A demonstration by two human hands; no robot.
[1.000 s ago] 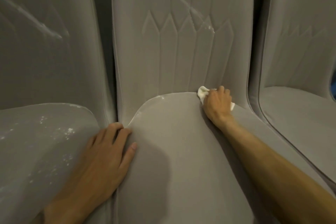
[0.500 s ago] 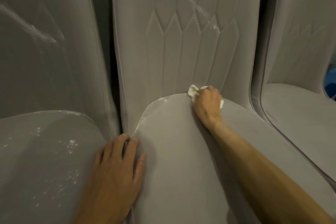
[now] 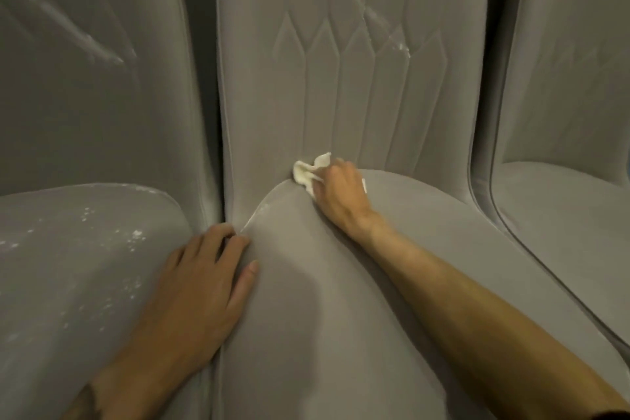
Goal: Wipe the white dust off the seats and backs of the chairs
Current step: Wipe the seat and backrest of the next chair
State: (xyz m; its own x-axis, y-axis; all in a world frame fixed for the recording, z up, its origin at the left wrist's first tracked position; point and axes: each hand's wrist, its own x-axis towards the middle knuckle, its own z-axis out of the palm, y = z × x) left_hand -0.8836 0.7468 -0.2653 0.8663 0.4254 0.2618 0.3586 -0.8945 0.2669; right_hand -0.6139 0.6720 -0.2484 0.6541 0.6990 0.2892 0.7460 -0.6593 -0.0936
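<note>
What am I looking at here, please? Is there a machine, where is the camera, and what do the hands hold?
There is no machine: these are a person's two bare hands, filmed by one camera worn on the head, which looks forward and down. Three grey chairs stand side by side. The right hand grips a white cloth where the middle seat meets its back. The left hand lies flat at that seat's left edge and holds nothing. White dust speckles the left seat.

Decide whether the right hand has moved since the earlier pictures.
Yes. The right hand with its cloth slid left along the seat crease, judged against the backrest's stitched panels.
</note>
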